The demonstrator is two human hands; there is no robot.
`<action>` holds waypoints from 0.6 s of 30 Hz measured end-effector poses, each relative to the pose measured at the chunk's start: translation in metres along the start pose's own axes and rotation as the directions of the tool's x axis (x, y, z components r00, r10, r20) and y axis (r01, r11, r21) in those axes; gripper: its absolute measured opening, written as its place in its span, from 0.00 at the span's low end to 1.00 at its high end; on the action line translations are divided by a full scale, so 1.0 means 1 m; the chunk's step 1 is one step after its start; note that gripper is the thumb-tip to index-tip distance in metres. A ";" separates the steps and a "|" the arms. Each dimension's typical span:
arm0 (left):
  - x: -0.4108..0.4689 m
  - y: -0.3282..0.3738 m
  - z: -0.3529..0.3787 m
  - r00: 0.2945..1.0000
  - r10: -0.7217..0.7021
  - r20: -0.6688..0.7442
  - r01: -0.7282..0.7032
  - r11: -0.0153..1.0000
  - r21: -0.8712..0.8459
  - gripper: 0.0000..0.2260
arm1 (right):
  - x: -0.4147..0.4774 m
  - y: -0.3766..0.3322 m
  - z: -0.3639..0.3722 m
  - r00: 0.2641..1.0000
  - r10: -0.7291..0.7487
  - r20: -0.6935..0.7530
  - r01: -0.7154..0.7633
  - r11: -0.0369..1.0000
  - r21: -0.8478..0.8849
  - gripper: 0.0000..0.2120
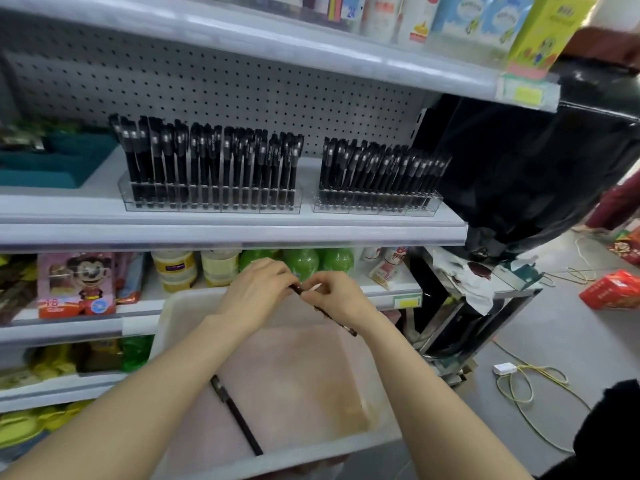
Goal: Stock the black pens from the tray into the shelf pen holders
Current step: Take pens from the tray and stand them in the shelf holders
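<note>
My left hand (pixel 256 289) and my right hand (pixel 334 297) meet above the far edge of the tray (pixel 173 306), both clamped on one black pen (pixel 341 325); the left fingertips pinch its upper end, the right fingers curl round its barrel, and its lower end sticks out slantwise below my right wrist, toward the tray's right wall; a second pen (pixel 237 415) lies loose on the tray's floor, nearer the left wall, one end close to the near rim, though I cannot tell whether it touches.

On the shelf (pixel 242 233) above stand two clear pen holders, well apart from my hands; the left holder (pixel 211 202) sits about mid-shelf, packed with upright pens (pixel 207 157); the right holder (pixel 377 206) sits near the shelf's right end, a gap between it and the left one, its leaning pens (pixel 381 164) tilted to the right; a teal bin (pixel 52 164) stands at the shelf's left end; a pegboard panel (pixel 242 88) runs behind the holders.

Beyond my hands a lower shelf (pixel 86 322) carries green bottles (pixel 301 263) and pale jars (pixel 175 268).
</note>
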State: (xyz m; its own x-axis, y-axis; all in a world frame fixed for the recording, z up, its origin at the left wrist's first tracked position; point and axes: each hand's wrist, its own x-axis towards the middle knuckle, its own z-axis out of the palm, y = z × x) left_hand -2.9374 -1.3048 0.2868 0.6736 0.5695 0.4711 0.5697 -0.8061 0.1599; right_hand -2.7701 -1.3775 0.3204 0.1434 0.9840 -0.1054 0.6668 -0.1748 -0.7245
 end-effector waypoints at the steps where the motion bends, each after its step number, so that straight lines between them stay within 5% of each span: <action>1: 0.005 0.000 -0.001 1.000 -0.015 -0.004 0.015 1.000 0.007 0.06 | 0.002 0.001 -0.006 1.000 0.010 -0.001 -0.010 1.000 0.002 0.04; 4: 0.019 0.001 -0.002 0.997 -0.075 -0.030 0.075 0.997 0.023 0.05 | 0.005 0.003 -0.032 0.997 0.007 -0.082 -0.010 0.999 -0.033 0.05; 8: 0.047 0.009 -0.002 0.992 -0.104 -0.067 0.106 0.994 0.037 0.05 | 0.013 0.007 -0.072 0.970 0.035 -0.239 0.025 0.970 0.243 0.10; 13: 0.090 0.035 0.000 0.983 -0.151 -0.108 0.151 0.988 -0.008 0.06 | 0.028 0.013 -0.104 0.890 0.133 -0.437 0.172 0.789 0.590 0.11; 18: 0.132 0.053 0.012 0.985 -0.154 -0.081 0.154 0.988 -0.008 0.10 | 0.044 0.027 -0.113 0.871 0.159 -0.465 0.230 0.704 0.672 0.08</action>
State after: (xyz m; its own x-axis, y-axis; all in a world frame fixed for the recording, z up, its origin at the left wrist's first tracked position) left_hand -2.8123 -1.2701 0.3471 0.5374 0.6718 0.5097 0.6625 -0.7103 0.2376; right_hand -2.6635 -1.3431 0.3729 0.5708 0.8137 0.1098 0.0110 0.1262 -0.9919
